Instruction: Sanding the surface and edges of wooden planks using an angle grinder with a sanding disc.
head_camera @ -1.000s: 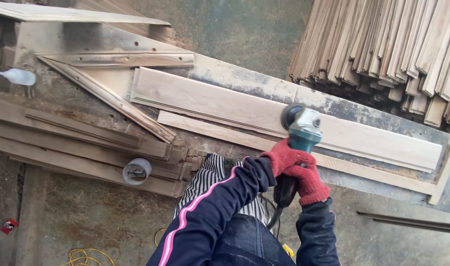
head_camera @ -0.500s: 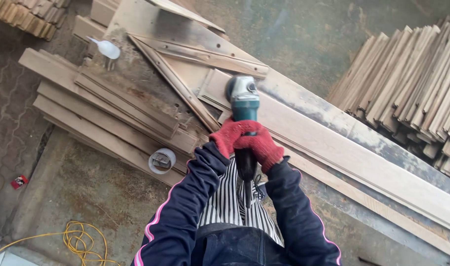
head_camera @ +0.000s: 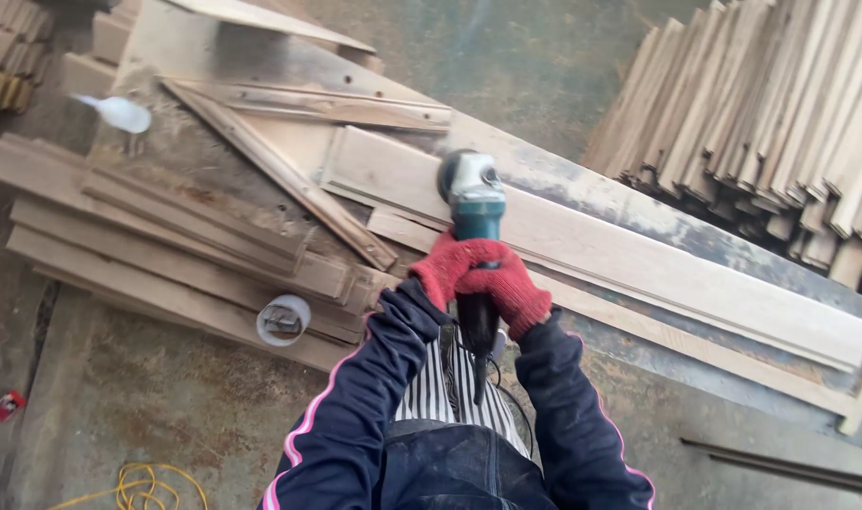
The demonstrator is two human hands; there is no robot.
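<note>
Grinder (head_camera: 473, 203) slid back toward plank's (head_camera: 582, 241) left end vs 0.5 s ago. Left hand (head_camera: 450, 269) & right hand (head_camera: 511, 288), fingers clamped round grinder body, disc on plank atop table (head_camera: 563, 179). Mid-sanding pass; next needs steady, level pressure along the grain.

A tape roll (head_camera: 284, 320) rests on stacked boards (head_camera: 167, 255); wood strips (head_camera: 780, 104) are piled opposite.
</note>
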